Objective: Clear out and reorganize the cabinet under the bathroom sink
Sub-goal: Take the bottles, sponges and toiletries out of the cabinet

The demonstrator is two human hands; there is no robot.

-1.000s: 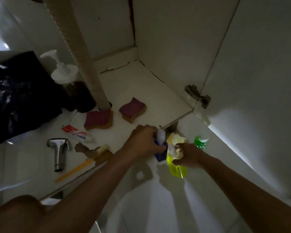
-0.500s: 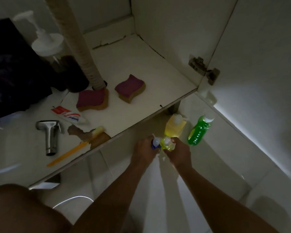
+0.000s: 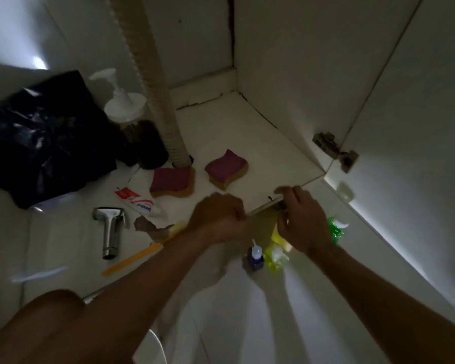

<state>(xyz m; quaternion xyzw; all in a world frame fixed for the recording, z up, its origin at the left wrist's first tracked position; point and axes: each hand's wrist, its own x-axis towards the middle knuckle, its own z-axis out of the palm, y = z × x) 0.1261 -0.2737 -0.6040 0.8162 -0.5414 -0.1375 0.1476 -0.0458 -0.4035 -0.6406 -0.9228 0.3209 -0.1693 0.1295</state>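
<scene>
Step in hand, as judged, is a reach into the cabinet for the next item. Directions are clock positions read from the two hands in the head view. The left hand (image 3: 217,214) hangs over the front lip of the cabinet shelf (image 3: 260,143) with fingers curled under; whether it holds anything cannot be told. The right hand (image 3: 300,219) lies at 3 o'clock of it, fingers loosely bent with the tips at the lip, and nothing shows in it. Nearest targets are the right sponge (image 3: 226,168) at 12 o'clock and the left sponge (image 3: 172,181) at 11 o'clock, both lying flat; take one per hand, pinching across the short sides, as the foam will likely give. At 10 o'clock lies the toothpaste tube (image 3: 137,202), at 9 o'clock the sprayer head (image 3: 111,229), at 8 o'clock the toothbrush (image 3: 134,258). The drain hose (image 3: 155,74) rises just behind the left sponge; lift forward, not back. Beside it stand a pump bottle (image 3: 126,111) and a black bag (image 3: 42,137). On the floor between 4 and 6 o'clock stand a blue bottle (image 3: 255,258), a yellow bottle (image 3: 276,254) and a green bottle (image 3: 335,229); withdraw the wrists above their caps to avoid tipping them
</scene>
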